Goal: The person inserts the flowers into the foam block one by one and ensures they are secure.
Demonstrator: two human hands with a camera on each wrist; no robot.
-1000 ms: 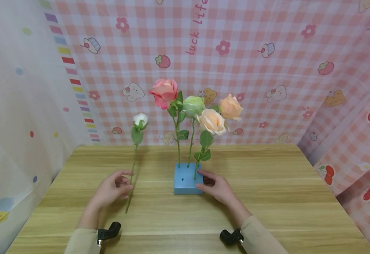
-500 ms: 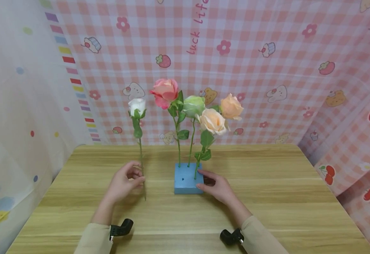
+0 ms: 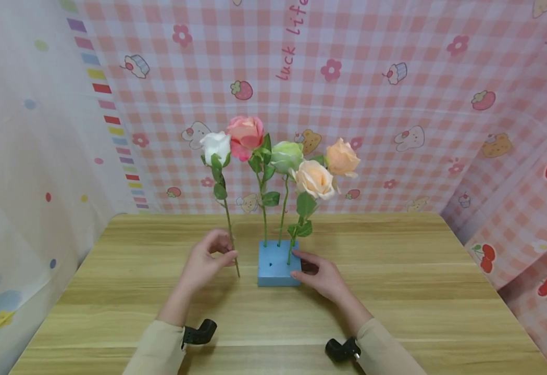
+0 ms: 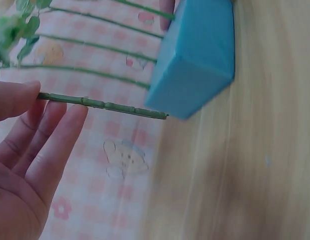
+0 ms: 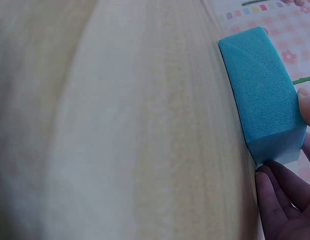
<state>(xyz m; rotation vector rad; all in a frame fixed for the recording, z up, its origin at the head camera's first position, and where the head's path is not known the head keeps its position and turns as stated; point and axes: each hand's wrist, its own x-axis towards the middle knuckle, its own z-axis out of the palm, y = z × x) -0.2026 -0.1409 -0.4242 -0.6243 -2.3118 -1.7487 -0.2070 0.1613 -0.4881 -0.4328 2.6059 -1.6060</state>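
Observation:
My left hand (image 3: 208, 263) pinches the lower stem of a white artificial rose (image 3: 216, 149) between thumb and fingers. The rose is held off the table, bloom up, left of a blue foam block (image 3: 278, 278). In the left wrist view the bare stem end (image 4: 139, 112) sticks out past the fingertips, near the block's edge. My right hand (image 3: 322, 278) grips the block's right side. Standing in the block are a pink rose (image 3: 245, 136), a green rose (image 3: 287, 157), a cream rose (image 3: 314, 179) and a peach rose (image 3: 342, 158). An unfilled hole (image 3: 270, 264) shows at its front left.
The block stands on a wooden table (image 3: 395, 271). A pink checked cloth (image 3: 376, 104) hangs behind it, and a pale curtain (image 3: 29, 156) hangs at the left. Black wrist cameras (image 3: 200, 332) are worn on both forearms.
My left hand has carried the white rose to the right and upward, nearer the block, and its stem now leans left at the top. The right hand and block stay put.

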